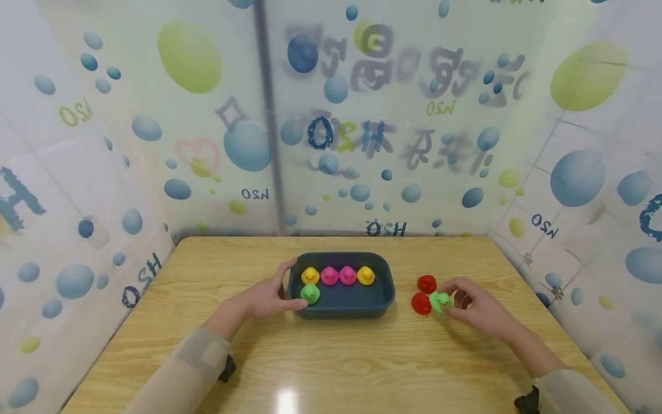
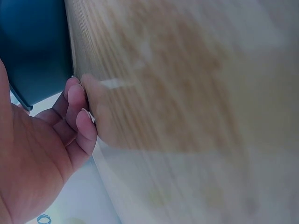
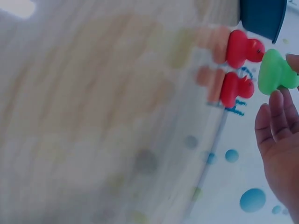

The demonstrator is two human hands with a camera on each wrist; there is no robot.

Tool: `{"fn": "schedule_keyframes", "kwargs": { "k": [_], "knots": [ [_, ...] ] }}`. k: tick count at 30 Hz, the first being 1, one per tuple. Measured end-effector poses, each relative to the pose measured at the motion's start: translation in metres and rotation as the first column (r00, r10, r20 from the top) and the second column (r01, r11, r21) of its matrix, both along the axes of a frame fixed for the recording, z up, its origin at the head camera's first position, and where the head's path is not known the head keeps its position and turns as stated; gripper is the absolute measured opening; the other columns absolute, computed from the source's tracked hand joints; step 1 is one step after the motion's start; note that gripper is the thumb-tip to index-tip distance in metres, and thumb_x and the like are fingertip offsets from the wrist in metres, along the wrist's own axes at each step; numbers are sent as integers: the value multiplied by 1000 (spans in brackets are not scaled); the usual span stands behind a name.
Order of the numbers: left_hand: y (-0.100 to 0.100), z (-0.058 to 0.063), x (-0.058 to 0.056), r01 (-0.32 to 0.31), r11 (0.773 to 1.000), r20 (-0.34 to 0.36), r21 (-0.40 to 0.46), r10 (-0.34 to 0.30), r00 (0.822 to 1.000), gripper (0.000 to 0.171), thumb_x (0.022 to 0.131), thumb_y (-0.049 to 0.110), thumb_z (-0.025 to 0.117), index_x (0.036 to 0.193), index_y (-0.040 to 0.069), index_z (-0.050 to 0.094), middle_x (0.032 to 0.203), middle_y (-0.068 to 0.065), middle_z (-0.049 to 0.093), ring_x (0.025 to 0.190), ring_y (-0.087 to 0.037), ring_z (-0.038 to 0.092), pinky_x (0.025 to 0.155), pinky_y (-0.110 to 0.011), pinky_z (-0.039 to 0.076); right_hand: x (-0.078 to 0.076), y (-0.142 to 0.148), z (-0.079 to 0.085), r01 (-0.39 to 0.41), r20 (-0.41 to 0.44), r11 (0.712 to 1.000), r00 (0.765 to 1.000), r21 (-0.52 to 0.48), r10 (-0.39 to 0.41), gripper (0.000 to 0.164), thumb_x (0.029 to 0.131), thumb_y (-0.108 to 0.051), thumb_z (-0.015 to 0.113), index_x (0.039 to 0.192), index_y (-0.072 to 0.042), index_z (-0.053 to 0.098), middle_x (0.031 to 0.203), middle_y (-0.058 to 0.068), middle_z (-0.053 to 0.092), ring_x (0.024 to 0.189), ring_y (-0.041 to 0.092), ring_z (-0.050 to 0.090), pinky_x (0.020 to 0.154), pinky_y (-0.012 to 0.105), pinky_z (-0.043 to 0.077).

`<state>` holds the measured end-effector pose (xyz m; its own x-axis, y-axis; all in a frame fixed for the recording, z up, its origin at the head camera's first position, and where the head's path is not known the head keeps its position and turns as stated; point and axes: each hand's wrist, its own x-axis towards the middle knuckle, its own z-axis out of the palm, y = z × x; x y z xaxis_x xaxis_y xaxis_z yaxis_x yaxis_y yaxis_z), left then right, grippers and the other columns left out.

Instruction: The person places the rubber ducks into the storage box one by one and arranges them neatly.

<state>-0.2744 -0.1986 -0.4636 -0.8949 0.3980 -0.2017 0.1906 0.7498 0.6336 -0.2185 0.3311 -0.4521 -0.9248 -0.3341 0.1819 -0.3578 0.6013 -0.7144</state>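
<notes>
A dark blue rectangular bin [image 1: 341,313] sits on the wooden table. My left hand [image 1: 269,296] holds its left end, thumb at the near rim and index finger at the far corner; the left wrist view shows the other fingers bent beside the bin wall. Inside the bin, a yellow, two pink and another yellow rubber duck [image 1: 366,276] form a back row, with a green duck [image 1: 310,294] in front at the left. My right hand [image 1: 478,307] pinches another green rubber duck [image 3: 271,72], lifted off the table beside two red ducks, one farther back [image 1: 427,283] and one nearer [image 1: 421,303].
The light wooden table [image 1: 341,368] reaches back to a patterned curtain [image 1: 331,190], which also hangs along both sides. The red ducks stand to the right of the bin, a short way from its right wall.
</notes>
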Motion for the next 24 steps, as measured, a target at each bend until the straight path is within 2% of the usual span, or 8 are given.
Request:
{"fn": "schedule_keyframes", "kwargs": {
  "k": [8, 16, 24],
  "knots": [
    [0, 0, 1, 5, 1000, -2, 0, -5, 1000, 121, 91, 74, 77, 176, 37, 0, 99, -5, 73, 90, -18, 67, 86, -40, 56, -5, -28, 9, -26, -55, 999, 998, -48, 24, 30, 98, -16, 85, 125, -21, 73, 107, 2, 66, 83, 13, 60, 69, 28, 52],
    [1, 1, 1, 7, 1000, -4, 0, -7, 1000, 121, 91, 74, 77, 176, 36, 0, 98, -4, 73, 89, -17, 67, 84, -39, 56, -13, -60, 18, -65, -77, 995, 995, -75, 59, 32, 98, -15, 85, 128, -16, 73, 106, 3, 66, 83, 12, 61, 74, 28, 55],
    [0, 1, 1, 8, 1000, -5, 5, -8, 1000, 120, 92, 73, 77, 176, 35, 0, 99, -4, 73, 89, -18, 67, 84, -39, 56, -22, -92, 19, -131, -82, 988, 989, -82, 124, 33, 97, -15, 85, 128, -17, 73, 110, 4, 66, 85, 12, 62, 72, 27, 56]
  ]
}}
